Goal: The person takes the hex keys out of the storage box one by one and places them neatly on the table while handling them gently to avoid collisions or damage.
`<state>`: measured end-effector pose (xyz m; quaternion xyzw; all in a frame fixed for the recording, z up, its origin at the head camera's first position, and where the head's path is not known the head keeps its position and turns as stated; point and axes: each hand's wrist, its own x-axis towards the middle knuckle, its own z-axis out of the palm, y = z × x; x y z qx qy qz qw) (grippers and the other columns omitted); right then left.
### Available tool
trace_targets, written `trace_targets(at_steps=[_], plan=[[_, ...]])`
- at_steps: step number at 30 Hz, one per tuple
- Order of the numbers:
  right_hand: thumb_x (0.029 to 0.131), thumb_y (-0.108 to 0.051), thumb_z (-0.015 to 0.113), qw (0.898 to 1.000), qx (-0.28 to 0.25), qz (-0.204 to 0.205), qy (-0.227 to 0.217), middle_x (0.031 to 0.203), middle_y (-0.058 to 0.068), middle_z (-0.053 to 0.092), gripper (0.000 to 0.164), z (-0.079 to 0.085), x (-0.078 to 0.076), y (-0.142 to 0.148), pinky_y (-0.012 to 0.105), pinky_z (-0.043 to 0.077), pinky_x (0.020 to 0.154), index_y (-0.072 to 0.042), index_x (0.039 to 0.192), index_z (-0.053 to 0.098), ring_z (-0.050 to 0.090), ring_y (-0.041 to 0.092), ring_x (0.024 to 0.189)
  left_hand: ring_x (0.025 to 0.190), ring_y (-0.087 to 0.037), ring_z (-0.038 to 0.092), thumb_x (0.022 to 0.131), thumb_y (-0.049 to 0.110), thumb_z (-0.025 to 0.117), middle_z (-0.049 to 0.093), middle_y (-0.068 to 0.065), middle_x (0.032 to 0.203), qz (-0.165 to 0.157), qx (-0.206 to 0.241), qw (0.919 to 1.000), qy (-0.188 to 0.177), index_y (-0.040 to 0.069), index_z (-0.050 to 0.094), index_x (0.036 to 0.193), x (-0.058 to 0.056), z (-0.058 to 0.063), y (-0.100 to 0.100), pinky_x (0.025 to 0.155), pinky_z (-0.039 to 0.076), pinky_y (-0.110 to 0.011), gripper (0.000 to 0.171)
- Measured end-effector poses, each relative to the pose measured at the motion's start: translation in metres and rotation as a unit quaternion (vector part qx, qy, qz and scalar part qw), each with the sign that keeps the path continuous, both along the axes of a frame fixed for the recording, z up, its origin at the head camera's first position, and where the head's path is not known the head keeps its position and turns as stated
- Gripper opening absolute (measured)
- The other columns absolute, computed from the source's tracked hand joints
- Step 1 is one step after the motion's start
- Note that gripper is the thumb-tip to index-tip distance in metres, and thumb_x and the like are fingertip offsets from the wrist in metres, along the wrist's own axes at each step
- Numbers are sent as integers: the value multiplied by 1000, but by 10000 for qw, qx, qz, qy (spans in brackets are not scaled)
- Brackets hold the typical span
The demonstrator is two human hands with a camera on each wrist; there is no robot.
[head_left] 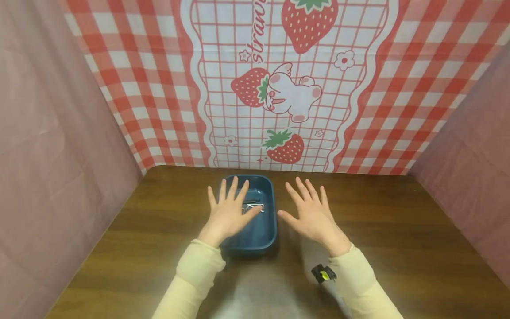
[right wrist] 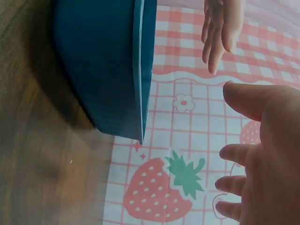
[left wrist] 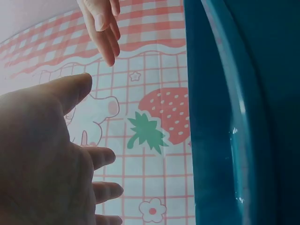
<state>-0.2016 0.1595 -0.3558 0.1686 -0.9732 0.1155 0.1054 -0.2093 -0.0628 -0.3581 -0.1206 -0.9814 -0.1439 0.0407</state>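
Stretching with fingers fanned, two bare hands are held up in front of a strawberry-print backdrop [head_left: 287,148]. No object is gripped by either one. From the head camera, the left hand [head_left: 228,217] is seen crossing the left part of a deep blue rectangular tray [head_left: 255,237], which is set on a dark wood-grain table [head_left: 390,230]. The right hand [head_left: 314,218] is framed just beside the tray's right edge, its thumb pointed toward the rim. Only from this angle are the tray's contents revealed: a slim dark rod [head_left: 252,202] and small silvery pieces [head_left: 251,206], partly covered by the left hand and too small to be named. A black device with a yellow-green spot [head_left: 323,274] is also shown by the right sleeve [head_left: 356,270], and both sides are flanked by pink curtains [head_left: 474,146].

In the left wrist view, the tray's rim is caught close up, with the opposite hand shown at the top, its fingers pointed downward. From the right wrist, the tray's outer wall is exposed instead, along with the shadow cast beside it on the wood.
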Motion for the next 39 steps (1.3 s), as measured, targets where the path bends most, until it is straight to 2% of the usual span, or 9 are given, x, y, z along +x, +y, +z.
trace_targets(at_steps=[4, 11, 14, 19, 25, 30, 33, 35, 39], plan=[[82, -53, 54, 9999, -90, 54, 123, 149, 14, 24, 74, 2, -2, -1, 61, 4, 106, -15, 142, 32, 15, 35, 137, 139, -37, 2, 84, 66, 37, 9, -10, 153, -36, 40, 10000, -68, 22, 17, 147, -1, 3, -2, 103, -7, -63, 79], [81, -48, 59, 9989, -144, 255, 375, 141, 12, 40, 68, -1, -6, -8, 58, 12, 106, -14, 138, 40, 29, 33, 132, 133, -36, 28, 84, 54, 50, 22, -14, 149, 38, 265, 9994, -229, 14, 26, 144, -4, 1, -12, 103, 24, -57, 76], [81, -43, 61, 9975, -190, 403, 548, 131, 10, 51, 58, -6, -6, -13, 55, 23, 104, -13, 129, 51, 43, 30, 124, 124, -36, 41, 85, 49, 52, 38, -16, 141, 178, 388, 9990, -125, 9, 39, 138, -3, -4, -17, 97, 34, -54, 68], [81, -32, 63, 9939, -338, 782, 702, 103, 2, 66, 31, -19, -6, -28, 41, 47, 82, -14, 106, 66, 62, 21, 95, 102, -34, 58, 86, 40, 54, 61, -16, 114, 532, 647, 9964, 149, 4, 59, 118, 2, -17, -25, 80, 47, -48, 48], [84, -21, 60, 9938, -498, 903, 402, 84, -6, 66, 12, -27, -16, -42, 29, 49, 64, -18, 92, 69, 61, 9, 74, 98, -38, 58, 86, 36, 54, 57, -21, 112, 1114, 1248, 9857, 221, 0, 57, 116, 1, -29, -35, 78, 47, -50, 47], [83, -16, 60, 9936, -663, 903, -138, 79, -5, 66, 10, -23, -29, -52, 26, 48, 61, -15, 87, 69, 58, 7, 67, 97, -42, 57, 86, 32, 54, 56, -24, 113, 1363, 1625, 9772, 23, -3, 53, 119, -5, -33, -41, 81, 46, -52, 49], [81, -15, 61, 9887, -917, 801, -879, 73, -2, 65, 8, -19, -39, -62, 26, 48, 57, -11, 81, 67, 56, 7, 60, 97, -40, 57, 86, 31, 54, 59, -24, 107, 1359, 1797, 9743, -68, -5, 52, 119, -9, -33, -45, 80, 46, -51, 48], [80, -15, 61, 9781, -1146, 680, -1601, 67, 1, 63, 9, -16, -47, -69, 26, 49, 54, -8, 76, 65, 57, 8, 55, 97, -39, 57, 86, 31, 53, 60, -23, 107, 1327, 1877, 9730, -179, -5, 52, 119, -12, -33, -48, 80, 46, -51, 49], [80, -15, 62, 9444, -1630, 227, -2848, 60, 6, 62, 16, -12, -59, -82, 31, 53, 55, -3, 70, 64, 62, 14, 50, 100, -38, 57, 87, 29, 51, 61, -22, 109, 1266, 2009, 9705, -419, -5, 51, 121, -16, -36, -51, 82, 46, -49, 47]])
